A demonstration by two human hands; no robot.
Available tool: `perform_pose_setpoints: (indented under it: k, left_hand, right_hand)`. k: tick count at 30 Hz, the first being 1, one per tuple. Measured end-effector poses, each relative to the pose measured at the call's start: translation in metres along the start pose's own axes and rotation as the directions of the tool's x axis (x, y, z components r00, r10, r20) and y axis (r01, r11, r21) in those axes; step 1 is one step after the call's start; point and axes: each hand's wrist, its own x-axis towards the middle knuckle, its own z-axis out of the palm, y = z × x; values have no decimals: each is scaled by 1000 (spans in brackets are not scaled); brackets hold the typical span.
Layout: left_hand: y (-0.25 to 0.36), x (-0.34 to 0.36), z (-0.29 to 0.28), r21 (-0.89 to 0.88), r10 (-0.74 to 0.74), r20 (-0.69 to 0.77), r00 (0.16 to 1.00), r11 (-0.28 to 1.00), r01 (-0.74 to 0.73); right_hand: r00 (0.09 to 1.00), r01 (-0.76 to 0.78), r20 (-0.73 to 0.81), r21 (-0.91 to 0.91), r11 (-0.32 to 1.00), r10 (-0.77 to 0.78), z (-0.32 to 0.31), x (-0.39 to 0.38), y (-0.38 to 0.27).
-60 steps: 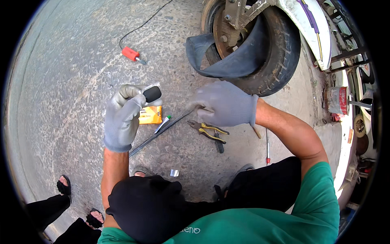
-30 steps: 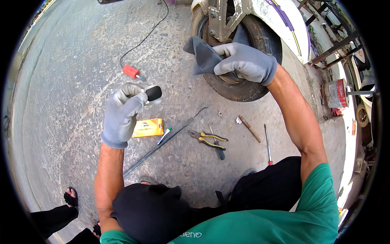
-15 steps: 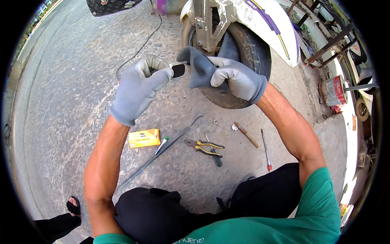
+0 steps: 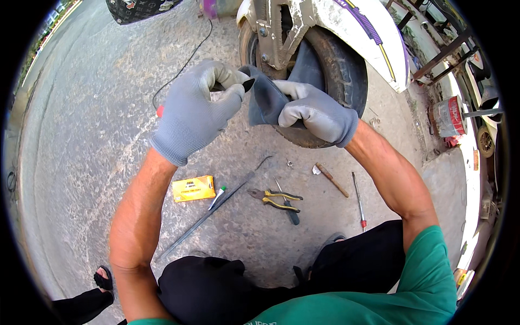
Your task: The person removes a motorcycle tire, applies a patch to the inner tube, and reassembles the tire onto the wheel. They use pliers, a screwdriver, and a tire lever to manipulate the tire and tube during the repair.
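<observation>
My gloved left hand (image 4: 203,108) pinches a small black rubber patch (image 4: 248,84) between thumb and fingers. The patch is turned nearly edge-on and sits right beside the inner tube (image 4: 266,103); whether they touch I cannot tell. My gloved right hand (image 4: 317,111) grips that grey-black tube, which is flattened and folded between the thumb and curled fingers. More of the tube runs back toward the wheel, where a tyre (image 4: 346,70) hangs partly off behind my right hand.
On the concrete lie a yellow box (image 4: 193,188), a small glue tube (image 4: 217,198), a long metal rod (image 4: 211,211), pliers (image 4: 271,198), a screwdriver (image 4: 292,216), a wooden-handled tool (image 4: 331,179) and a red-tipped rod (image 4: 359,203). A bystander's foot (image 4: 103,277) is at lower left.
My left hand has moved right, bringing the patch up to the tube. The patch has turned from facing me to nearly edge-on. My right hand still holds the tube.
</observation>
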Motion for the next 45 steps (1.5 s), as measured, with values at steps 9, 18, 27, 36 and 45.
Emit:
perform_pose_setpoints:
  k: [9,18,27,36,45]
  left_hand:
    - [10,-3,7,51,-42,10,999,998,41]
    - [10,-5,11,69,-43,-12,999,997,43]
    - [7,-4,12,99,-6,-28,1000,995,9]
    - [9,-3,15,111,-21,-20,1000,994,23]
    - [10,-2,16,107,4,2,1000,994,-4]
  right_hand:
    - [1000,22,2,-97,995,-22,5,1,0]
    - [999,33,12,-142,989,-31,4,3,2]
    - [999,43,16,-101,994,-42,4,3,3]
    - [997,71,-4,-120,990,-72,3,6,12]
    - [998,59,5,-155,986,-58,3,5,8]
